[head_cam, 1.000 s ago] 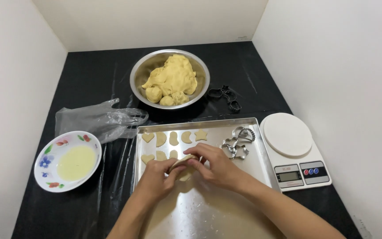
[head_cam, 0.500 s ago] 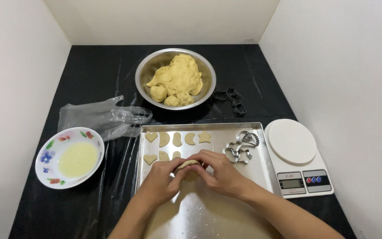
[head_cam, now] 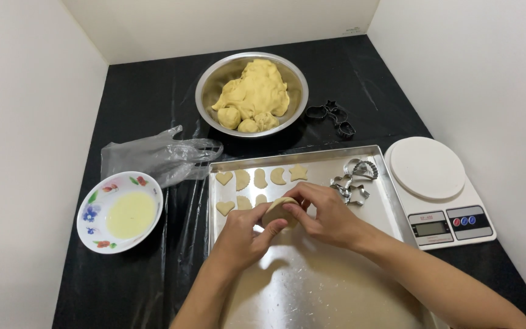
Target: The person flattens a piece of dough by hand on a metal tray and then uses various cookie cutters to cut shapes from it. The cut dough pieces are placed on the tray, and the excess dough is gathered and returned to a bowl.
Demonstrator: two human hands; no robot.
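Both my hands meet over a metal baking tray (head_cam: pixel 336 286). My left hand (head_cam: pixel 241 234) and my right hand (head_cam: pixel 324 213) together hold a flat round piece of pale dough (head_cam: pixel 277 212), tilted up off the tray. Behind the hands, several cut dough shapes (head_cam: pixel 260 178) lie in rows on the tray: hearts, crescents, a star. A small heap of metal cookie cutters (head_cam: pixel 353 181) rests on the tray to the right of my right hand.
A steel bowl (head_cam: pixel 209 85) of yellow dough stands at the back. More cutters (head_cam: pixel 331 116) lie beside it. A crumpled plastic glove (head_cam: pixel 156 157) and a flowered bowl (head_cam: pixel 95 207) of pale liquid sit left. A white kitchen scale (head_cam: pixel 436 183) stands right. White walls enclose the black surface.
The dough piece has been lifted from flat on the tray to tilted up between both hands. The camera view has shifted slightly.
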